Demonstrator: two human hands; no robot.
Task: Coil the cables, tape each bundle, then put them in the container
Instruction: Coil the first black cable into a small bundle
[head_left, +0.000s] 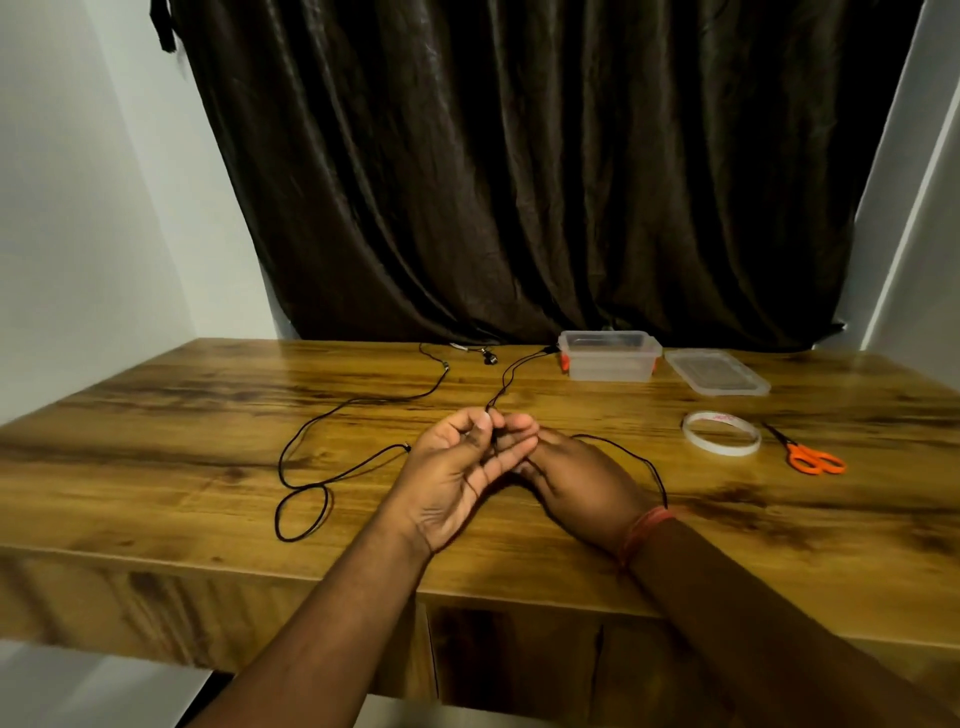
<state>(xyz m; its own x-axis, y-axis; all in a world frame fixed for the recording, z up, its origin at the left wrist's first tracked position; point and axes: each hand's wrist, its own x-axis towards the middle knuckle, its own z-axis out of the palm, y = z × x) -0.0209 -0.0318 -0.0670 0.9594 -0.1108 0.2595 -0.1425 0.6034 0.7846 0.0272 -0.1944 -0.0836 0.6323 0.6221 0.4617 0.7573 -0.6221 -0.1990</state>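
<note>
Two thin black cables lie on the wooden table (208, 457). One cable (519, 371) runs from beside the clear container (609, 358) down into my hands and trails out to the right in a loop (639, 460). My left hand (457, 478), palm up, pinches this cable between thumb and fingers. My right hand (582, 483) lies just behind it, its fingertips hidden by the left hand, so its hold on the cable is unclear. The other cable (322, 415) sprawls loose on the left, ending in a small loop near the front edge.
The container's clear lid (717, 371) lies to its right. A roll of tape (721, 432) and orange-handled scissors (810, 456) lie at the right. A dark curtain hangs behind the table; white walls flank it.
</note>
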